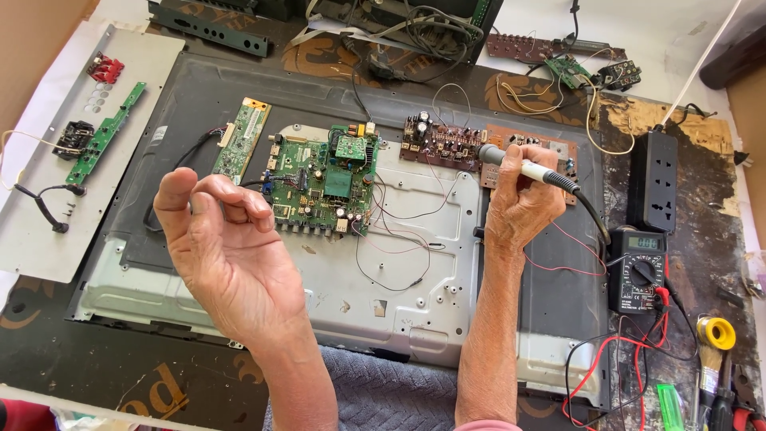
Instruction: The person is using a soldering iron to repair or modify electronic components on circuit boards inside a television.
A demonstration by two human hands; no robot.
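Observation:
My right hand (520,201) grips a grey soldering iron (527,169) with a black cable, its tip end lying over a brown circuit board (479,146). My left hand (219,239) is raised palm up above the metal back panel (399,279) of a flat screen, fingers curled toward the thumb; I cannot tell whether anything small is pinched between them. A green main circuit board (323,182) with thin wires sits on the panel between both hands, and a narrow green board (241,140) lies to its left.
A digital multimeter (638,270) with red and black leads lies at right, below a black power strip (654,180). A solder spool (716,333) and hand tools sit at the lower right. A grey plate (56,239) with small boards lies left. More boards and wires fill the far side.

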